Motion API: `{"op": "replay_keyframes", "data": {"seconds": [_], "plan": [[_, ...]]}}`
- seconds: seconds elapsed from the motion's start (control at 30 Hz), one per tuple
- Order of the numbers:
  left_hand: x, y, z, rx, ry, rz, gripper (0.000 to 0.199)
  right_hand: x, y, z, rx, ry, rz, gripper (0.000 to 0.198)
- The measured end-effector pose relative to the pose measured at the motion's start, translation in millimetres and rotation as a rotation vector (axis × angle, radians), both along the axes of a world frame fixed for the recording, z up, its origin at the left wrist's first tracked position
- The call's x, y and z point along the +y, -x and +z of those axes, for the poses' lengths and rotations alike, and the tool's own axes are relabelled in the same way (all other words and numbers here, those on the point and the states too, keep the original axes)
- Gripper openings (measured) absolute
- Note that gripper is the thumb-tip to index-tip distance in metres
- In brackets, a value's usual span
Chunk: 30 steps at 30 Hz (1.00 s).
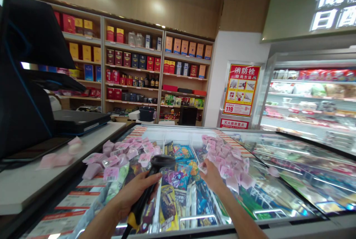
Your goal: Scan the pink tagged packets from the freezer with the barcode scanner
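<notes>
My left hand (pixel 140 190) is wrapped around the black handle of a barcode scanner (pixel 162 161), its head pointing away from me. A cord runs down from the yellow-edged handle end. My right hand (pixel 211 176) is closed at the fingertips on a small pink cup (pixel 202 168), partly hidden by the fingers. It is beside a heap of pink cups (pixel 222 153) on the freezer's glass top. To the left of the scanner lies another heap of pink cups (pixel 125 151), several showing barcode labels. Under the glass are colourful ice cream packets (pixel 169 205).
At left, a white counter (pixel 27 190) carries a black checkout terminal (pixel 27 64) and a few loose pink cups (pixel 57 160). One pink cup (pixel 274 171) lies apart on the right. Shelves of boxed goods (pixel 133 61) and a lit fridge (pixel 311 98) stand behind.
</notes>
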<state>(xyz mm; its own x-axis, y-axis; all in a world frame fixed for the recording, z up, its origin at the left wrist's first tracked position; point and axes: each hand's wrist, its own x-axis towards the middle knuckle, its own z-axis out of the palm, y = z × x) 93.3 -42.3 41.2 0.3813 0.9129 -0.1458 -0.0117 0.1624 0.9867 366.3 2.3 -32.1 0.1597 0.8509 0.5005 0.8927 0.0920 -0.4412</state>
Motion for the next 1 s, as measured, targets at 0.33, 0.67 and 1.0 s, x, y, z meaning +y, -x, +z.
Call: {"op": "replay_keyframes", "data": {"seconds": [0.33,0.67,1.0], "plan": [[1.1,-1.6,-0.3,0.006,0.023,-0.051,0.032,45.8,24.7,-10.8,0.077,-0.183,0.067,0.045],[-2.5,-2.6,-1.1,-0.019,0.042,-0.071,0.031,65.1,43.8,-10.3,0.056,-0.250,0.087,0.047],[5.5,19.2,-1.3,0.032,0.030,0.020,0.034,75.1,68.9,-9.2,0.134,-0.141,0.069,0.031]]}}
